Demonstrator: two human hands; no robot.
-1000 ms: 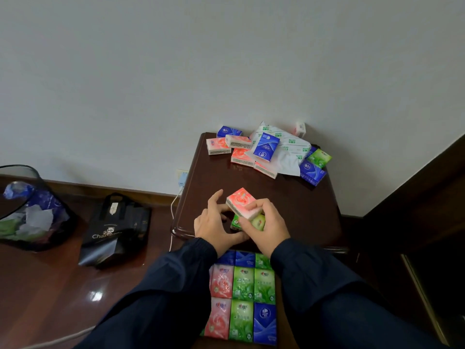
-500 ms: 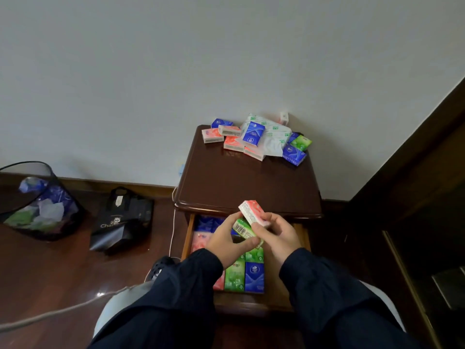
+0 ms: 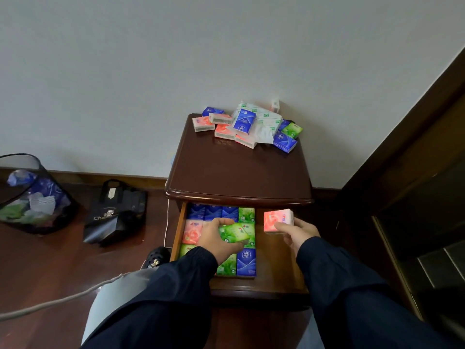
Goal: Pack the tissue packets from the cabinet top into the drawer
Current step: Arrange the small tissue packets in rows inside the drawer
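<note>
Cabinet (image 3: pixel 239 172) glossy dark wood; tissue packets (image 3: pixel 245 120) shiny plastic wrap; floor (image 3: pixel 50 268) polished wood.

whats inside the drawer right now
Rows of blue, green and pink packets fill the drawer's left side; its right side shows bare wood. The left hand covers some middle packets.

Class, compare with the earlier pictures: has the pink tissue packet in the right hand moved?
Yes. The pink tissue packet, gripped by the right hand, has come off the cabinet top and down over the bare right side of the open drawer.
</note>
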